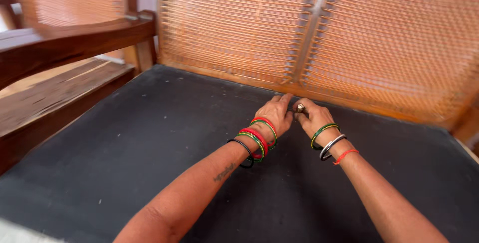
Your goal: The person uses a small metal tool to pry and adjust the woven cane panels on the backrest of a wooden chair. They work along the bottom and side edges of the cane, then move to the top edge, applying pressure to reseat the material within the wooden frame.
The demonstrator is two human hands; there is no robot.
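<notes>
1. Both hands meet just right of centre frame, at the back edge of the dark seat cushion (149, 138), right where it meets the woven cane backrest (239, 23).
2. Left hand (273, 115) is curled, fingers pressed down at that seam; whether it actually grips anything, I can't tell.
3. Right hand (312, 117) is closed too, touching the left (a ring (300, 107) shows on one finger).
4. Bangles (259, 138) stack on both wrists.
5. Wooden armrest (75, 36) sits upper left.
</notes>
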